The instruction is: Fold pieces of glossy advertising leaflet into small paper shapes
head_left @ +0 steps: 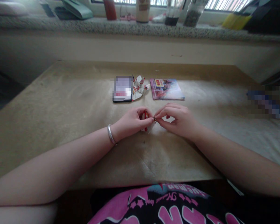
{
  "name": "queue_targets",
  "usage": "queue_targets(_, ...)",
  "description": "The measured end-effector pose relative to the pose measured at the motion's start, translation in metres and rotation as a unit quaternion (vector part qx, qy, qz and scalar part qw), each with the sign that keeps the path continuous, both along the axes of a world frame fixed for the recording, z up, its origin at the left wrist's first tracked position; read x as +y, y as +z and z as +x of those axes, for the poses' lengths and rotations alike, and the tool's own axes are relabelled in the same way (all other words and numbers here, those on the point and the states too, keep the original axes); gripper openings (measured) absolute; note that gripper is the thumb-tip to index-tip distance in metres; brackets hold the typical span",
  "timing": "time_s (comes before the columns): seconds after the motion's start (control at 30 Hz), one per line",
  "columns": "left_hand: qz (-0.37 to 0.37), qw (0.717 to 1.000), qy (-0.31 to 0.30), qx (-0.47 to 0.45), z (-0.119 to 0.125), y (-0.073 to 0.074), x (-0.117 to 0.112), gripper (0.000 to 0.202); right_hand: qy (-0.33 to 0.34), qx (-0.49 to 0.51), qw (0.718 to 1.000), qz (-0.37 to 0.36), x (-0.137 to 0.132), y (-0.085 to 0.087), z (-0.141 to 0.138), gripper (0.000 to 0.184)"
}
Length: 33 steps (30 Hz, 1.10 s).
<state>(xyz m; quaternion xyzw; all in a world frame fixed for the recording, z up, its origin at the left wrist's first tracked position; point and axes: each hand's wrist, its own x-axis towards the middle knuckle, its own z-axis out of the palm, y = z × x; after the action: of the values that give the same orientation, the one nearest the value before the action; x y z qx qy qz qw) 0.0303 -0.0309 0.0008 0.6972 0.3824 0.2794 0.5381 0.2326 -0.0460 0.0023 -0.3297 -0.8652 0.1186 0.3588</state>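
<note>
My left hand, with a silver bangle at the wrist, is closed around a small red-and-white piece, perhaps a packet. Its thumb and fingers hide most of it. A pale, thin part shows below the fingertips. My right hand pinches a tiny dark thing between thumb and fingers, and the left fingertips meet it there. What that dark thing is, I cannot make out. Both hands are just above the table, near its middle.
Beyond my hands lie a phone, a crumpled red-and-white wrapper and a colourful booklet. A blurred-out flat object is at the right edge. Bottles and jars stand on the stone windowsill behind the table.
</note>
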Motion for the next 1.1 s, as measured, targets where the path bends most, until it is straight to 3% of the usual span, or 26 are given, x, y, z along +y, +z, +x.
queue_targets(0.33,0.054,0.997,0.056,0.015,0.0005,0.0004,-0.0027,0.014,-0.036,0.032,0.997,-0.056,0.0023,-0.0025,-0.0029,0.006)
queue_targets(1.1,0.012,0.996,0.088,-0.002,0.0021,0.0029,-0.0026,0.017,-0.105,-0.054,0.993,0.029,-0.0032,0.0,-0.0042,0.009)
